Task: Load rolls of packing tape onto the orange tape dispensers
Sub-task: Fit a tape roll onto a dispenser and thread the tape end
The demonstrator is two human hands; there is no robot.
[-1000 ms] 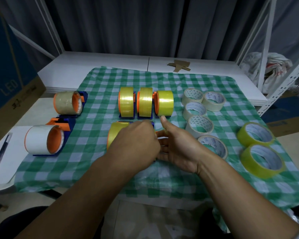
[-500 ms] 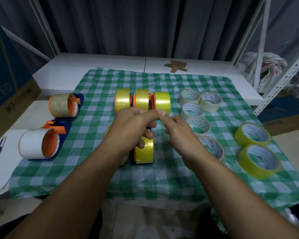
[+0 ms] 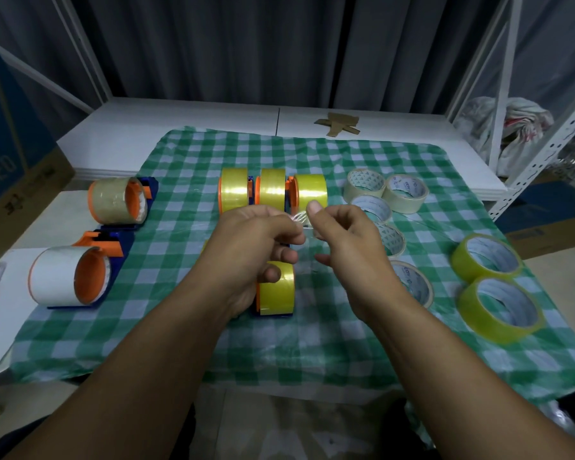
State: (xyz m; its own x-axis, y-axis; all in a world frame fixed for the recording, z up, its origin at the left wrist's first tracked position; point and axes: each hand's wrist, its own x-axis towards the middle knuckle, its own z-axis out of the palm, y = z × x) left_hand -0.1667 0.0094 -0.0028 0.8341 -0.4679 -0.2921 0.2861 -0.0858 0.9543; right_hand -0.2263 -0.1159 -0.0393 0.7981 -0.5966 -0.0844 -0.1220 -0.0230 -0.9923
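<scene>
The near dispenser (image 3: 277,288) stood on edge on the checked cloth (image 3: 180,327). Its yellow roll was seated on an orange hub over a blue base, and the roll's axis ran left to right. Directly above it, and slightly beyond, both hands met over a tape end (image 3: 301,224), a thin, clear, crinkled film that caught the light. The left hand (image 3: 249,240) pinched it between thumb and forefinger. Its lower fingers curled close over the roll, though whether they touched it could not be told. The right hand (image 3: 342,237) pinched the same film from the other side with its thumb raised.

The film seemed to run down from the pinch to the roll, so the next move probably depended on drawing it square to that left-right axis. The left hand was the nearer one for steadying the dispenser. The cutter edge was hidden.

Beyond the near dispenser, three loaded dispensers (image 3: 273,194) stood side by side, glossy and yellow. Well to its left sat two more dispensers (image 3: 118,200), with a clear roll and a white one. To its right lay loose cream rolls (image 3: 402,192) flat on the cloth, and farther right lay two yellow-green rolls (image 3: 498,307), with their smooth cardboard cores facing up.
</scene>
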